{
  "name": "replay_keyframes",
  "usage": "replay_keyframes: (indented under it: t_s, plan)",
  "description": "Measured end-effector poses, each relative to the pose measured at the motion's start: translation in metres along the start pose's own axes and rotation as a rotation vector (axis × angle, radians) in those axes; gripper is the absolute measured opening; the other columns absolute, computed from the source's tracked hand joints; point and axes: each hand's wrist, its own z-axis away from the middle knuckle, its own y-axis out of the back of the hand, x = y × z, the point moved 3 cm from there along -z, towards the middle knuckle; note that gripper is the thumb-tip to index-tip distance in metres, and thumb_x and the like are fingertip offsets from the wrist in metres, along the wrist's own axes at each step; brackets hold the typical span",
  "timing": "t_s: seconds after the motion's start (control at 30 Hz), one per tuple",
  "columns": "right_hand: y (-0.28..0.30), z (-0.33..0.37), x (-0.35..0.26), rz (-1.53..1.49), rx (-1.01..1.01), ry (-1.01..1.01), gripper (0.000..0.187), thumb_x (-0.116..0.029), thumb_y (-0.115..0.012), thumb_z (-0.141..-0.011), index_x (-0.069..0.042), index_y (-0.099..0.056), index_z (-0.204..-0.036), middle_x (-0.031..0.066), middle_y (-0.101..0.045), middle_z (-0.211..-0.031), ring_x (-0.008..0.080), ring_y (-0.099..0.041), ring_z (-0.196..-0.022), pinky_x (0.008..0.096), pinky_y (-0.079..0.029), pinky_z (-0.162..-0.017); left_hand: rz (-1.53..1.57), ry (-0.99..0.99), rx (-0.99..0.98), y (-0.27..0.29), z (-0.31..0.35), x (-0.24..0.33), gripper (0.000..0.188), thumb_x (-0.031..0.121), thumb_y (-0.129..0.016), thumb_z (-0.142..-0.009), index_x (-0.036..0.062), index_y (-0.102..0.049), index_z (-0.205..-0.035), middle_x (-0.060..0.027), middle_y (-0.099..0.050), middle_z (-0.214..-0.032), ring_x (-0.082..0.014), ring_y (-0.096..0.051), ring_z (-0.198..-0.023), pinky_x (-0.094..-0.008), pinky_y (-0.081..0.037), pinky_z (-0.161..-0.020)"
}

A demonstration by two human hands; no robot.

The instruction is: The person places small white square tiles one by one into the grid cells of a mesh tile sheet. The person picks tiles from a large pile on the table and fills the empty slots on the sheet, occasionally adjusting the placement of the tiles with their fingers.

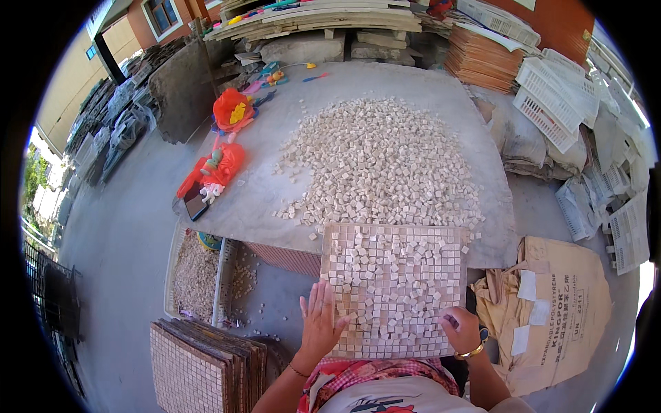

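Note:
A square grid tray (329, 261) rests in front of me, its far edge against a heap of small pale stone cubes (385, 155). Many of its cells hold cubes, and more cubes (385, 275) lie loose and tilted on top. My left hand (318, 320) lies open along the tray's left edge, fingers stretched away from me and thumb reaching over the cells. At the near right edge of the tray is my right hand (461, 330), its fingers curled in over the cells. Anything between those fingers is too small to make out.
The heap spreads over a grey stone slab (268, 193). Red bags (220, 165) and a phone (196, 202) lie at its left. Lower left stand a white crate (224, 275) of chips and stacked filled trays (189, 368). A tan paper sack (564, 310) lies at right.

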Motion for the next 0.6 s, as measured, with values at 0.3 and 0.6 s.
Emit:
replay_keyframes:
  t_s: [0.3, 0.6]
  plan:
    - [-0.004, 0.009, 0.008, 0.029, 0.005, 0.002, 0.01, -0.008, -0.061, -0.074, -0.003, -0.057, -0.083, 0.013, -0.058, -0.071, 0.0302, -0.058, -0.065, 0.0349, -0.046, -0.058, -0.294, -0.214, 0.089, -0.038, -0.043, 0.036, 0.037, 0.015, -0.059, -0.076, 0.0051, -0.055, -0.111, -0.0124, -0.041, -0.132, -0.0323, -0.03, -0.129, -0.0564, -0.019, -0.103]
    - [-0.001, 0.011, 0.036, 0.056, 0.191, -0.013, 0.008, -0.006, -0.061, -0.073, -0.001, -0.059, -0.079, 0.0122, -0.058, -0.07, 0.0252, -0.057, -0.06, 0.0315, -0.046, -0.057, -0.183, -0.314, 0.177, -0.04, -0.054, 0.034, 0.02, 0.004, -0.059, -0.07, 0.0037, -0.062, -0.089, -0.0103, -0.049, -0.119, -0.0301, -0.038, -0.121, -0.0536, -0.022, -0.103]
